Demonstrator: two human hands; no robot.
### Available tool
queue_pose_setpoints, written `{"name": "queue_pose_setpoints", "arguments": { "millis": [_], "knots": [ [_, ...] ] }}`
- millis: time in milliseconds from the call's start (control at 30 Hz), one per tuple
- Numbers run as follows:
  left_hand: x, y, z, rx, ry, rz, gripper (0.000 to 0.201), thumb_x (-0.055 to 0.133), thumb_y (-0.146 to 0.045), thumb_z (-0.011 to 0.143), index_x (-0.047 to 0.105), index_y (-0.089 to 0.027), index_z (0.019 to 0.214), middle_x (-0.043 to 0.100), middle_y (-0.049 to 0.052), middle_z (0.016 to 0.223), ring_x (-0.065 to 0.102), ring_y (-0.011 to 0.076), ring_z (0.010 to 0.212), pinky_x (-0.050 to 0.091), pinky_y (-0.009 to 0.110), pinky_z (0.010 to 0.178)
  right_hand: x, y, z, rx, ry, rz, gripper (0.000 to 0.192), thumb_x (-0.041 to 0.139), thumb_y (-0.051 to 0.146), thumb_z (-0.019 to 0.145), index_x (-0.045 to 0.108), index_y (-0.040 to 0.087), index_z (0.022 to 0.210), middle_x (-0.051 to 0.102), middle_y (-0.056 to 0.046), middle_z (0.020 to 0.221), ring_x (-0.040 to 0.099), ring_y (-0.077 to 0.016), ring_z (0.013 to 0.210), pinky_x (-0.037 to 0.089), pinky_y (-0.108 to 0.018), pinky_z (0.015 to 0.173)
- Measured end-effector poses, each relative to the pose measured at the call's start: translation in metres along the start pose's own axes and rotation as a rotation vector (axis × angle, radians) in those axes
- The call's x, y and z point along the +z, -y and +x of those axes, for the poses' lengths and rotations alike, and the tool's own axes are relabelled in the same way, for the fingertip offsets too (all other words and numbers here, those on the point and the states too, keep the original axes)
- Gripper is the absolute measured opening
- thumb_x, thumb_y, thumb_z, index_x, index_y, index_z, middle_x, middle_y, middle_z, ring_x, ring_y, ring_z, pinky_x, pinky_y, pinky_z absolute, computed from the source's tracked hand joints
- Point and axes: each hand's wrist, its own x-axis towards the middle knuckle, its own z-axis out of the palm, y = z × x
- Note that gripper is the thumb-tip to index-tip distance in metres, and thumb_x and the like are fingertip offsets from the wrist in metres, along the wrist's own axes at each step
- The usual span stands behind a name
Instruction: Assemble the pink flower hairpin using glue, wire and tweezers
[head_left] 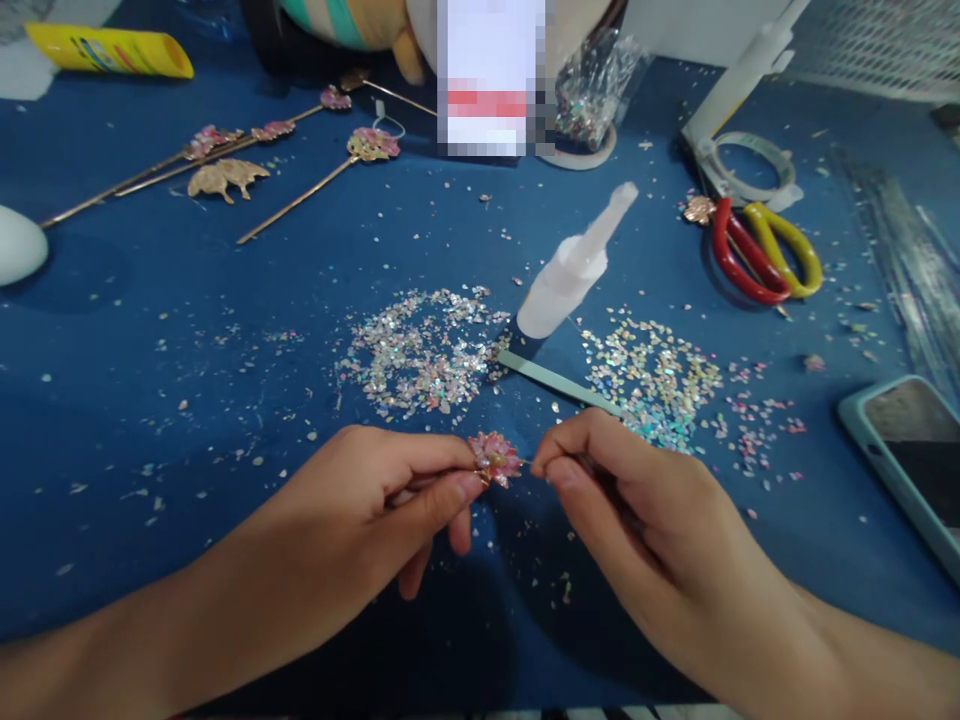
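- The left hand [390,500] comes in from the lower left, forearm low over the desk [187,330]. Its grip is clenched: thumb and forefinger pinch a small pink flower ornament [494,457], and the other fingers curl under the palm.
- The flower ornament is held just above the desk, between the two hands, near the bottom middle of the view.
- The right hand [637,490] comes in from the lower right. Its grip is closed on a thin tool [600,478], whose tip touches the right side of the ornament; the tool is mostly hidden in the fingers, so I cannot tell what kind it is.
- The desk has a dark blue cover, with small shiny flakes scattered all over it.
- At far left lie a yellow tube [109,50] and a white rounded object [19,245]; the print on the tube is too blurred to read.
- Near them lie several gold hairpins [225,150] with pink flower heads.
- Beyond the hands are two piles of iridescent sequins [420,350], one on each side of a white glue bottle [570,270] that leans over a pale green strip [555,382].
- At the right are scissors [757,250] with red and yellow handles, a tape roll [754,165], and a phone [907,450] in a pale green case at the edge.
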Motion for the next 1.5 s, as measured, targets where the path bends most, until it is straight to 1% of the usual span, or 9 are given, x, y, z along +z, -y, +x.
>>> {"name": "queue_pose_setpoints", "arguments": {
  "millis": [67,133,200,300,400,633,967,1133,1500],
  "knots": [
    [0.0,-0.002,0.002,0.018,-0.018,0.011,0.041,0.057,-0.055,0.093,0.078,-0.022,0.081,0.068,0.0,0.057,0.058,0.015,0.043,0.045,0.022,0.043,0.002,-0.001,-0.002,-0.059,-0.063,-0.117,0.019,0.048,0.012,0.104,0.06,0.02,0.091,0.06,0.008,0.063,0.047,-0.0065,0.041,0.036,-0.019,0.04],
    [0.0,-0.005,0.004,0.023,-0.036,0.029,0.04,0.059,-0.056,0.093,0.08,-0.022,0.089,0.066,-0.001,0.056,0.061,0.0173,0.047,0.048,0.023,0.045,0.003,-0.002,-0.003,-0.108,-0.114,-0.232,0.022,0.047,0.014,0.107,0.063,0.02,0.092,0.066,0.005,0.064,0.055,-0.0082,0.043,0.04,-0.02,0.042],
    [-0.001,-0.007,0.006,0.031,-0.043,0.039,0.039,0.059,-0.055,0.093,0.08,-0.023,0.092,0.066,-0.001,0.056,0.063,0.0182,0.049,0.049,0.023,0.046,0.005,-0.003,-0.004,-0.142,-0.133,-0.331,0.028,0.044,0.017,0.11,0.066,0.022,0.092,0.072,0.002,0.067,0.064,-0.0108,0.049,0.045,-0.021,0.045],
    [-0.002,-0.009,0.007,0.042,-0.043,0.047,0.038,0.059,-0.054,0.094,0.08,-0.023,0.091,0.066,-0.001,0.056,0.063,0.0181,0.049,0.049,0.023,0.046,0.008,-0.005,-0.006,-0.172,-0.153,-0.42,0.037,0.041,0.019,0.112,0.069,0.024,0.088,0.074,0.001,0.066,0.069,-0.0129,0.053,0.049,-0.021,0.05],
    [-0.003,-0.008,0.004,0.046,-0.037,0.054,0.038,0.059,-0.053,0.095,0.08,-0.023,0.087,0.067,-0.001,0.056,0.061,0.017,0.046,0.048,0.023,0.045,0.012,-0.007,-0.007,-0.22,-0.189,-0.408,0.044,0.037,0.019,0.113,0.068,0.024,0.082,0.072,0.002,0.061,0.068,-0.0119,0.052,0.051,-0.019,0.054],
    [-0.003,-0.003,-0.001,0.067,-0.007,0.048,0.041,0.053,-0.046,0.101,0.078,-0.022,0.079,0.07,-0.002,0.059,0.058,0.0096,0.041,0.045,0.018,0.047,0.012,-0.008,-0.012,-0.21,-0.149,-0.443,0.044,0.036,0.02,0.112,0.064,0.026,0.078,0.075,0.002,0.066,0.068,-0.0115,0.054,0.05,-0.019,0.054],
    [-0.003,-0.001,-0.003,0.046,0.007,0.026,0.04,0.054,-0.047,0.1,0.076,-0.022,0.076,0.066,-0.003,0.057,0.056,0.0086,0.041,0.043,0.016,0.046,0.01,-0.009,-0.012,-0.21,-0.119,-0.432,0.037,0.041,0.013,0.107,0.063,0.025,0.08,0.078,0.001,0.073,0.071,-0.0117,0.058,0.054,-0.018,0.057],
    [-0.003,-0.004,-0.002,0.041,0.023,-0.009,0.042,0.054,-0.047,0.099,0.07,-0.023,0.068,0.066,-0.003,0.057,0.057,0.0092,0.042,0.043,0.016,0.045,0.009,-0.011,-0.014,-0.233,-0.098,-0.435,0.036,0.041,0.013,0.105,0.062,0.025,0.08,0.079,0.001,0.076,0.072,-0.0117,0.06,0.054,-0.019,0.058],
    [-0.004,-0.002,-0.004,0.028,0.021,-0.005,0.042,0.054,-0.049,0.099,0.069,-0.023,0.069,0.065,-0.003,0.058,0.056,0.0097,0.042,0.043,0.017,0.044,0.008,-0.01,-0.013,-0.244,-0.088,-0.455,0.034,0.04,0.012,0.106,0.062,0.024,0.083,0.079,0.001,0.078,0.071,-0.0112,0.061,0.055,-0.019,0.06]
  ]
}}
